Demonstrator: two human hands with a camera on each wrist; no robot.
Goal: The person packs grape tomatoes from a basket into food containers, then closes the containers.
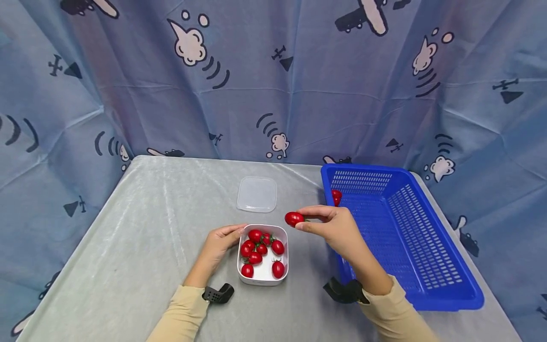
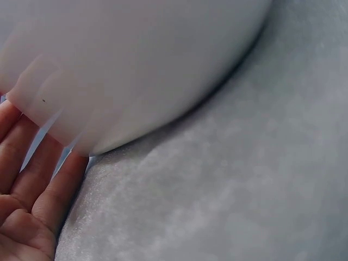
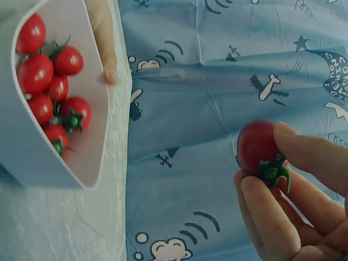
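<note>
A small white square container point(image 1: 263, 282) holds several red cherry tomatoes point(image 1: 255, 258) with green stems. My left hand point(image 1: 220, 244) rests at its upper left corner. In the left wrist view, the straight fingers point(image 2: 57, 187) lie against the container's outer wall point(image 2: 163, 81). Above and right of the container, my right hand point(image 1: 337, 228) pinches one cherry tomato point(image 1: 294, 218) between thumb and fingertips. The right wrist view has this tomato point(image 3: 258, 145) with its green calyx turned toward the palm, and the container tilted at left.
A blue perforated basket point(image 1: 427, 304) stands on the right, with a red tomato point(image 1: 336, 195) showing at its left wall. Behind the container lies a clear square lid point(image 1: 257, 194) on the pale tablecloth point(image 1: 141, 247). A patterned blue curtain point(image 1: 239, 104) hangs behind the table.
</note>
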